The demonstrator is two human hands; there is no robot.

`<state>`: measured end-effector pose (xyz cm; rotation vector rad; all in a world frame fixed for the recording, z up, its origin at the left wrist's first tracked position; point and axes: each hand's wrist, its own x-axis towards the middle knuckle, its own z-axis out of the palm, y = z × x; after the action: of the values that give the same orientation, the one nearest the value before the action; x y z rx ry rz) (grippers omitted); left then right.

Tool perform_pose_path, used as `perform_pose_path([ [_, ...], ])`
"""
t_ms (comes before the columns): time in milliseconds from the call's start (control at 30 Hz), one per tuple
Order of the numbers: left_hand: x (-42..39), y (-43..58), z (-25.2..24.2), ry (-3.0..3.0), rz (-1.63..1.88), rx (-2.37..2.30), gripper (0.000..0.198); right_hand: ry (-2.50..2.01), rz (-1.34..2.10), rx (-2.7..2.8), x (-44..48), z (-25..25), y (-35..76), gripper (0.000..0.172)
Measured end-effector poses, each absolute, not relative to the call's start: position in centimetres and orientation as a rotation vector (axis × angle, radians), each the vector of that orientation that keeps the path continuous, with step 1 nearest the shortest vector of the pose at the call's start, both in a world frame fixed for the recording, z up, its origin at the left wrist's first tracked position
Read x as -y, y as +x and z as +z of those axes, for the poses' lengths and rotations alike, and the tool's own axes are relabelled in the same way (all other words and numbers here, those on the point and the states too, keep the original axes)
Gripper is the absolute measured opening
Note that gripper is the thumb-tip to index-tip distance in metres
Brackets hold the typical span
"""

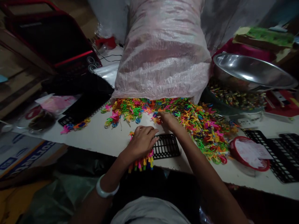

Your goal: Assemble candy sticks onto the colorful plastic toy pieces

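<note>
A black slotted rack (167, 146) lies on the table before me, with small bright plastic pieces (141, 163) standing in rows in its left part. My left hand (143, 140) rests over that filled part, fingers extended and lying flat, hiding some of the pieces. At the near edge of a loose pile of coloured plastic pieces (203, 124) is my right hand (167, 119). Its fingers are bent together by a few blue and pink pieces, and whatever they pinch is too small to make out.
A large translucent sack (163, 62) stands behind the pile. To the right are a steel bowl (254, 70) above a tub of small items, a red basket (249, 154) with clear packets, and more black racks (277, 158). A red-trimmed screen device (51, 40) sits at left.
</note>
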<state>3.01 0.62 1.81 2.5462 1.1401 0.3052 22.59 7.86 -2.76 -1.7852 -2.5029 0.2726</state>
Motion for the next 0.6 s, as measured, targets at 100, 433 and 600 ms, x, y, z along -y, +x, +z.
perform_pose_path([
  [100,-0.6,3.0,1.7,2.547,0.304,-1.147,0.035,-1.861,0.256,2.469,-7.5,-3.0,22.1,0.033],
  [433,-0.5,3.1,2.0,2.532,0.315,-1.159,0.034,-2.053,0.2,2.184,-5.9,-3.9,22.4,0.024],
  [600,-0.5,3.1,1.7,2.542,0.332,-1.157,0.035,-1.728,0.452,1.818,-3.8,-4.0,23.8,0.017],
])
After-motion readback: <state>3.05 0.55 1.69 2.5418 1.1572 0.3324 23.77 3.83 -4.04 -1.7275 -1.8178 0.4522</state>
